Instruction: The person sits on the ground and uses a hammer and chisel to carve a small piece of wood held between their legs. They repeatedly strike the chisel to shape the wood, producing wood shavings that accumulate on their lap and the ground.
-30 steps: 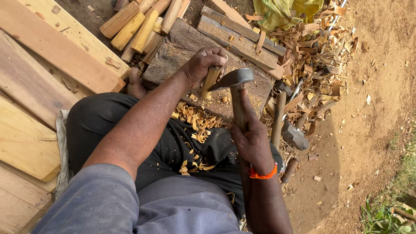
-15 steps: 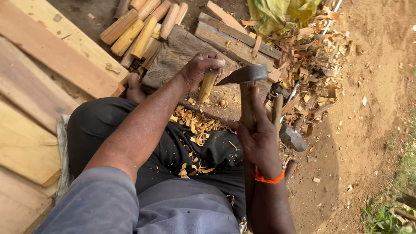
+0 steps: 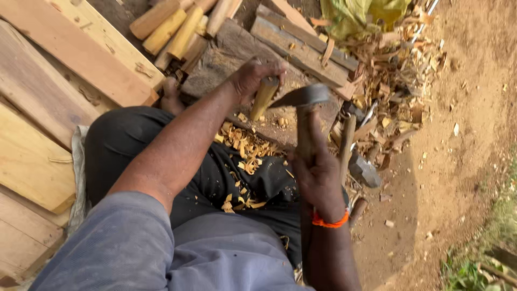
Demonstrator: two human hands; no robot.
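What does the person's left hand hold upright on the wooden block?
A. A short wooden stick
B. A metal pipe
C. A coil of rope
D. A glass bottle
A: the left hand grips the top of a short pale wooden stick standing on the wooden block, while the right hand holds an adze beside it.

Our left hand [image 3: 253, 78] gripped an upright wooden peg [image 3: 264, 98] on the chopping block [image 3: 226, 59], our right hand [image 3: 318, 175] held the hatchet [image 3: 301, 97] beside it, shavings [image 3: 242, 148] covered our lap, planks [image 3: 64, 59] lay left.
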